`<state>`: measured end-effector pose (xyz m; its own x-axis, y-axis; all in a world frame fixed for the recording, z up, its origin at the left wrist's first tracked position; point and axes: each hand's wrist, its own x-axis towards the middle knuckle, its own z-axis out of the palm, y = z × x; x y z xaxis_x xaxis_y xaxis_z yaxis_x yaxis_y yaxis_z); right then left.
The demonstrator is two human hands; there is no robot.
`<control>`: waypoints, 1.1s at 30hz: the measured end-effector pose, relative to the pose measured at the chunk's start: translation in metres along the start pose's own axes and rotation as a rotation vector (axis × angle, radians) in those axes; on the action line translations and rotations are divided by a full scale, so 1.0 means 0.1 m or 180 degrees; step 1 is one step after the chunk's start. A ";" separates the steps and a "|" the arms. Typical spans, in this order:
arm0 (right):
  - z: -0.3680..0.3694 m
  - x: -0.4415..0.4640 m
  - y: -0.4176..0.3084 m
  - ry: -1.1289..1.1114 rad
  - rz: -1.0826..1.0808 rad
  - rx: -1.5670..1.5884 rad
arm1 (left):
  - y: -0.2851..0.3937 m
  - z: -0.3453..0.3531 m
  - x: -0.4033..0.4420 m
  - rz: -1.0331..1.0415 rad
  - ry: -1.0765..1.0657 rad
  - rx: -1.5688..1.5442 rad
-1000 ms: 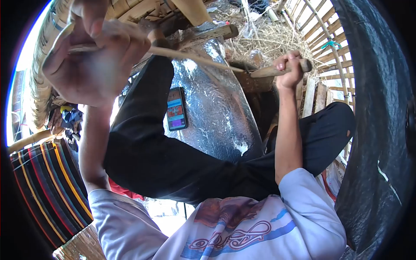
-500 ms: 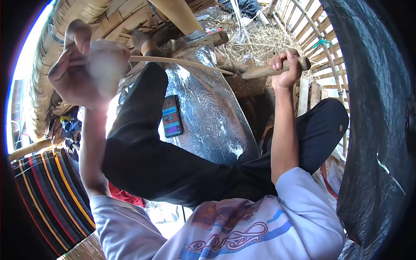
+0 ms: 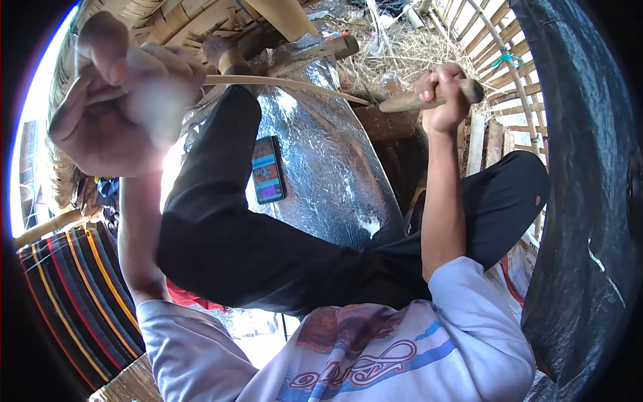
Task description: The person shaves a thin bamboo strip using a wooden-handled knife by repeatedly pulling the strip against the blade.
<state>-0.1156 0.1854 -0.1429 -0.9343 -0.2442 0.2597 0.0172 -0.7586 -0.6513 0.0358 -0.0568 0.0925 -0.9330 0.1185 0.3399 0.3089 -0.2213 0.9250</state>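
My left hand (image 3: 127, 100) is raised close to the camera at upper left, partly blurred by glare, its fingers closed on one end of a thin bamboo strip (image 3: 281, 83). The pale strip runs rightward across my raised knee. My right hand (image 3: 445, 100) is wrapped around the thick wooden handle of a knife (image 3: 408, 101). Only a little of its dark blade shows, at the strip's far end; whether they touch I cannot tell. Below the blade sits a dark wooden block (image 3: 392, 124).
A phone (image 3: 268, 171) lies face up on a shiny silver sheet (image 3: 328, 174) between my legs. Straw shavings (image 3: 415, 53) cover the ground ahead. Woven bamboo (image 3: 181, 27) stands at upper left, a slatted bamboo wall (image 3: 516, 80) at right, beside a dark plastic sheet (image 3: 583, 167).
My left hand has moved left and nearer the camera, still gripping the strip. My right hand keeps hold of the knife and sits slightly higher in view, as the whole view has shifted a little.
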 end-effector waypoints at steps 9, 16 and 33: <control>-0.25 -0.09 0.39 0.0340 0.0271 -0.1737 | 0.04 0.07 0.06 -0.0171 -0.0127 -0.0067; -0.04 0.00 0.18 0.0378 -0.0105 -0.0603 | 0.02 0.01 -0.08 -0.0058 0.0215 0.0166; 0.06 -0.16 0.29 0.0332 0.0666 -0.0761 | -0.01 0.00 0.03 0.0270 -0.0297 0.0667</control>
<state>-0.0979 0.1635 -0.1617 -0.9510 -0.3070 0.0363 0.1400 -0.5322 -0.8349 0.0327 -0.0565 0.0922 -0.8839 0.1992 0.4231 0.4261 -0.0297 0.9042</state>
